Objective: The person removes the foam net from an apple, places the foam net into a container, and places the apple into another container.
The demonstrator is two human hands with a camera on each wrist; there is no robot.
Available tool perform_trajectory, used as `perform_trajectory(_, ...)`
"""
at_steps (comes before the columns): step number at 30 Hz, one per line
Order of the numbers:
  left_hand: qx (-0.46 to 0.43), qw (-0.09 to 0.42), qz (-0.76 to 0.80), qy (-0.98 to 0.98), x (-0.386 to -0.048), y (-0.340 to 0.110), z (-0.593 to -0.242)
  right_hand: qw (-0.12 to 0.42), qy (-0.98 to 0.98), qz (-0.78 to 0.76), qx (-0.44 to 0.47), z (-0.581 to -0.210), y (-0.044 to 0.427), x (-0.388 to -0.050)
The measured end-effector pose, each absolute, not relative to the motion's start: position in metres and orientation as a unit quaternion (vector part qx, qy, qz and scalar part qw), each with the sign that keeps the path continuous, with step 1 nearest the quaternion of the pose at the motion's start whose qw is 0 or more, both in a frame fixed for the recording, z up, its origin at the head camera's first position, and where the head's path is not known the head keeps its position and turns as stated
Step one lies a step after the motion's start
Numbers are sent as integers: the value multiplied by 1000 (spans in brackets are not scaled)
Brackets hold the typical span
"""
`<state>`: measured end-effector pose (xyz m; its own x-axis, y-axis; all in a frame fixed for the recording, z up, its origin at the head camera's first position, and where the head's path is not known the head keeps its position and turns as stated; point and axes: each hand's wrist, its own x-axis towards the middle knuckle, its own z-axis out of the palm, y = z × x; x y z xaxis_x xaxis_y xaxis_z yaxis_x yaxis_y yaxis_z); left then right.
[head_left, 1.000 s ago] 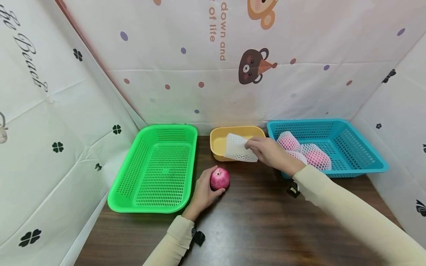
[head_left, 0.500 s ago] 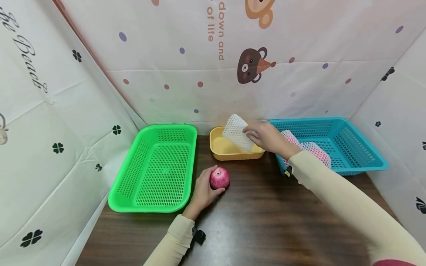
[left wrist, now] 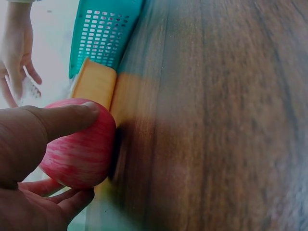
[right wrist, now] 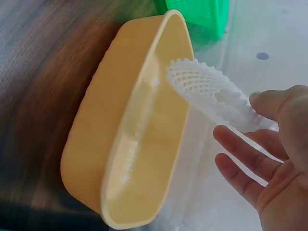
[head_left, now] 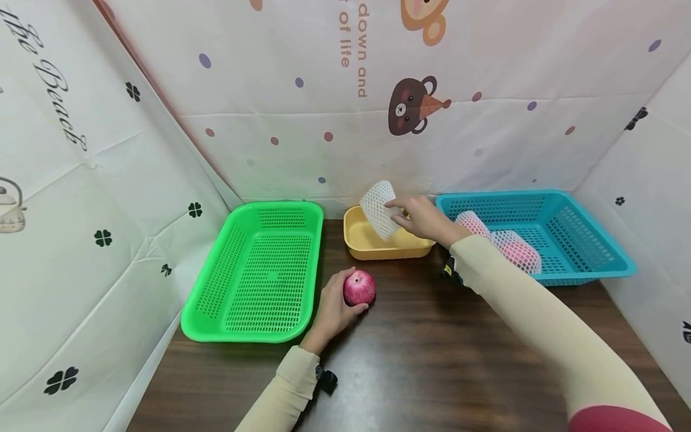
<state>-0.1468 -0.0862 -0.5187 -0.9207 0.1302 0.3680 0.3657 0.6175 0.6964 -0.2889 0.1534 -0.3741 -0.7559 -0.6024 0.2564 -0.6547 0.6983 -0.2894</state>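
Note:
A red apple (head_left: pixel 359 288) stands on the dark wooden table, and my left hand (head_left: pixel 332 309) grips it, thumb on one side and fingers round the other. In the left wrist view the thumb lies across the apple's (left wrist: pixel 82 154) upper side. Over the yellow container (head_left: pixel 388 254), my right hand (head_left: pixel 426 220) pinches a white foam fruit net (head_left: pixel 378 210) by its edge. The right wrist view shows the foam net (right wrist: pixel 207 91) between thumb and index finger, its mouth towards the container (right wrist: pixel 103 110), the other fingers spread.
A green basket (head_left: pixel 186 324) stands left of the apple. At the right is a blue basket (head_left: pixel 604 270) with several pink fruits in foam nets (head_left: pixel 518 252), partly hidden by the right arm. A printed cloth (head_left: pixel 270 90) hangs behind.
My right hand has lifted the foam net from the yellow container's front edge up over it, and the net has swung more upright. The left hand stays on the apple.

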Motion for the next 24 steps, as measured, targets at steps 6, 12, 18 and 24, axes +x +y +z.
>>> perform_trajectory(6, -133, 136, -417, -889, -147, -86, -519, 17, -930, 191, 313, -388, 146, -297)
perform_trajectory(12, -131, 132, -415, -891, -148, -86, -517, -10, -933, 205, 295, -399, 137, -301)
perform_trajectory(18, -139, 137, -418, -887, -147, -85, -517, -39, -929, 231, 286, -416, 127, -305)
perform_trajectory(24, -138, 140, -417, -887, -147, -85, -518, -81, -922, 270, 264, -433, 120, -308)
